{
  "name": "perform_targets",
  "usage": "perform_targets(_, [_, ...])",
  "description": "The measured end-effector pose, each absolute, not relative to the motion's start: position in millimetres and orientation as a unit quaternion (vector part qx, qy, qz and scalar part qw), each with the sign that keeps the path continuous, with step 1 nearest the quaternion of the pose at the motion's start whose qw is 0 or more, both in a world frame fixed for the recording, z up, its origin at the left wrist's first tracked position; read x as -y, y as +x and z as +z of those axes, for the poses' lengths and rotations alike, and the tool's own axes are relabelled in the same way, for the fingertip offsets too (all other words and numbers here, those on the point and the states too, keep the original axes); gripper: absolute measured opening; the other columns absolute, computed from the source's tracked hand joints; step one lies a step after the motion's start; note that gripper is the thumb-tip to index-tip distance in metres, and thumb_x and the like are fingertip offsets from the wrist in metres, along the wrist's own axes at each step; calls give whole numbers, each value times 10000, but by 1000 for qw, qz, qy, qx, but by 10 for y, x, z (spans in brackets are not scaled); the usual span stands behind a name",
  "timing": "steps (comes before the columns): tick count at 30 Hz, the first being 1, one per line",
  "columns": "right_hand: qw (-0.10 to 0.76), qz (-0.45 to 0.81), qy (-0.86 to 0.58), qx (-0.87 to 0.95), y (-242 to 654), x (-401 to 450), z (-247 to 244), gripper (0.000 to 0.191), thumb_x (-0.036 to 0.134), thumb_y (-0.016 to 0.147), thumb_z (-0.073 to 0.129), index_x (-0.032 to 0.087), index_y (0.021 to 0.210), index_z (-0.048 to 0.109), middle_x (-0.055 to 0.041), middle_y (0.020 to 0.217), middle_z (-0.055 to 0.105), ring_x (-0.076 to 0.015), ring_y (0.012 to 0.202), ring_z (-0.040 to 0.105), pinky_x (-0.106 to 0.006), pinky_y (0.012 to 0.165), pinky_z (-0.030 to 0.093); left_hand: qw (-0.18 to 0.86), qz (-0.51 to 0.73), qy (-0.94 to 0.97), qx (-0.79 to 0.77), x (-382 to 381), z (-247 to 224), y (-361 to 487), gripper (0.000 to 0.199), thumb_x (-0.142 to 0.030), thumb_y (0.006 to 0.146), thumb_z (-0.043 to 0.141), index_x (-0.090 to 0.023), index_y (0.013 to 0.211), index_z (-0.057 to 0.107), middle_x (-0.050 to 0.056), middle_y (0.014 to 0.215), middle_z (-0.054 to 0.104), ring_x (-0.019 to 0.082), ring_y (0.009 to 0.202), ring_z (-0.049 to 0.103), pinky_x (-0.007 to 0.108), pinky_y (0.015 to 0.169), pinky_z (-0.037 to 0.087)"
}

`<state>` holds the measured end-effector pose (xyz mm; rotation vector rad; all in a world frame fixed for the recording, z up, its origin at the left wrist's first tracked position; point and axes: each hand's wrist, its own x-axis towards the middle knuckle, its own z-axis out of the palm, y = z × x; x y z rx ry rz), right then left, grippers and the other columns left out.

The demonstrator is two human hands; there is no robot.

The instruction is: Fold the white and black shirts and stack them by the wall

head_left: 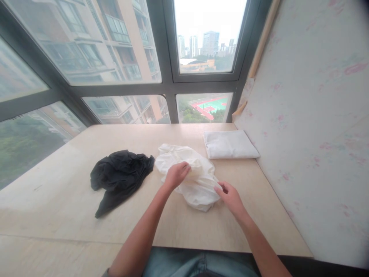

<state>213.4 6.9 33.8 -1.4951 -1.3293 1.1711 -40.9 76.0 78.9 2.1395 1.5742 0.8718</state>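
A crumpled white cloth garment (198,188) lies in front of me on the pale wooden surface. My left hand (177,174) is closed on a fold near its middle, fingertips pinched together. At the garment's right edge, my right hand (228,194) pinches the fabric between thumb and fingers. The garment's shape is bunched, so its exact kind cannot be made out. To its left rests a rumpled black cloth garment (122,177), touched by neither hand.
A folded white cloth (232,144) lies flat at the back right, close to the flowered wall (311,127). Grey window frames (121,89) rise behind the wooden surface (72,215). Its front edge runs just before my lap.
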Motion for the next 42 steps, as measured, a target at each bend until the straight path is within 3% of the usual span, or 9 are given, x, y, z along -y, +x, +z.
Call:
perform_targets(7, [482,566,-526,414,2385,-77,671,405,536,755,738,189,951,668,-45,895,699,-182,801,615,-273,692,480,159,389,685,-595,-775,1296,-1020,440,-568,895,551,-148,837,666,15,712,659,145,627,584,255,557,467])
perform_targets(14, [487,287,-574,593,2423,-520,1137,301,426,835,657,180,1006,682,-87,944,714,-222,837,641,-359,788,511,110,359,703,-605,-761,1550,-1219,355,-403,937,597,-156,1191,599,79,1156,635,188,967,641,389,830,566])
perform_targets(17, [452,97,-568,681,2345,-692,1114,258,318,866,588,174,1057,685,-136,1092,698,-278,1014,627,-455,965,468,93,327,735,-587,-717,1470,-1077,308,-363,954,563,-174,1194,603,97,1193,627,207,1033,623,416,895,532])
perform_targets(20, [419,25,-548,723,2218,-689,976,262,261,897,525,166,1085,680,-144,1136,685,-286,1088,603,-442,990,459,87,278,782,-550,-635,1284,-861,230,-286,964,514,-196,1133,642,106,1157,658,230,1077,613,419,952,478])
perform_targets(24, [343,113,-541,759,2024,-486,794,226,226,924,478,206,1006,687,-75,1027,716,-215,919,661,-326,813,499,112,193,851,-475,-544,993,-637,248,-305,897,622,-247,1136,653,59,1144,689,229,1076,627,389,961,453])
perform_targets(28, [226,187,-555,778,1918,-343,684,227,222,911,499,225,1021,697,-60,1107,714,-217,980,665,-305,789,473,124,146,866,-463,-560,799,-611,394,-285,835,693,-228,1217,619,97,1207,671,273,1118,613,432,987,422])
perform_targets(37, [186,240,-547,780,2030,-236,701,247,270,924,486,215,973,722,-64,972,709,-203,898,642,-309,797,441,154,147,853,-476,-685,699,-788,90,-262,856,637,-202,834,701,43,786,684,198,783,632,339,829,426])
perform_targets(40, [198,203,-549,786,2114,-188,759,248,301,942,486,222,957,720,-67,938,695,-219,918,623,-322,801,440,164,184,841,-481,-678,791,-828,266,-311,885,603,-187,651,627,33,694,624,175,705,593,302,744,429])
perform_targets(42, [208,164,-551,791,2190,-181,814,262,330,954,486,233,878,717,-72,881,678,-235,914,607,-339,805,445,170,224,826,-488,-670,901,-883,303,-362,923,555,-186,683,611,50,787,650,178,768,607,294,762,445])
